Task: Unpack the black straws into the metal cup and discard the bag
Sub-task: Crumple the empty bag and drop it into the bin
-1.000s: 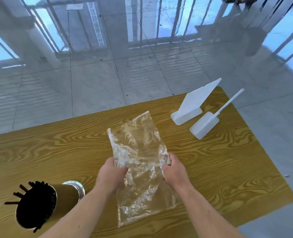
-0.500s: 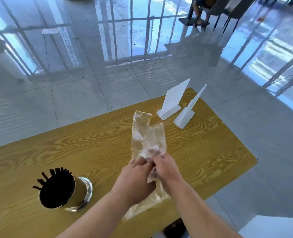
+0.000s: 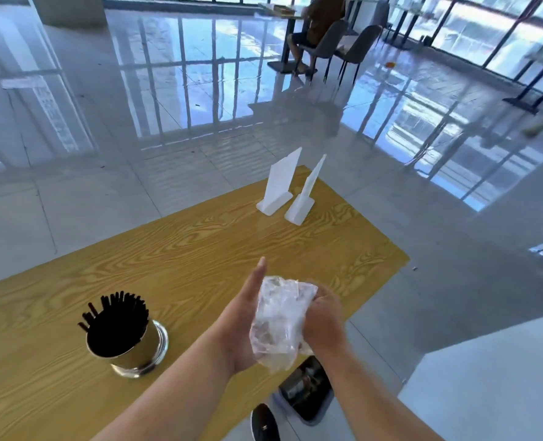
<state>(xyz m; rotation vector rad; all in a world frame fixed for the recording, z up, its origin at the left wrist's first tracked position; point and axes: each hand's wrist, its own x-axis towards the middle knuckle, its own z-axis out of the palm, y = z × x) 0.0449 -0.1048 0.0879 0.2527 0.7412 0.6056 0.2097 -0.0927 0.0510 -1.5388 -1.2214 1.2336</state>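
**A:** Right at the near edge of the yellow wood-grain table [image 3: 200, 249], the crumpled clear plastic bag [image 3: 279, 323] is wadded up between 2 hands. The left hand [image 3: 241, 316] is flat, fingers straight, only pressing on its side. The right hand [image 3: 324, 319] is curled round it and doing the real holding. There's a dark bin [image 3: 308, 393] on the floor just below.

**B:** So the risk is the drop, imo. Thin film springs back open, and a loose wad can drift and miss the bin, ending up by the black shoe [image 3: 264, 421].

**A:** Also elbows. The shiny round metal cup [image 3: 133, 351] sits just left of the left forearm, packed with thin black straws [image 3: 117, 319]. 1 careless swing could tip it.

**B:** The 2 white plastic sign stands [image 3: 278, 186] further back are well apart, no worry there.
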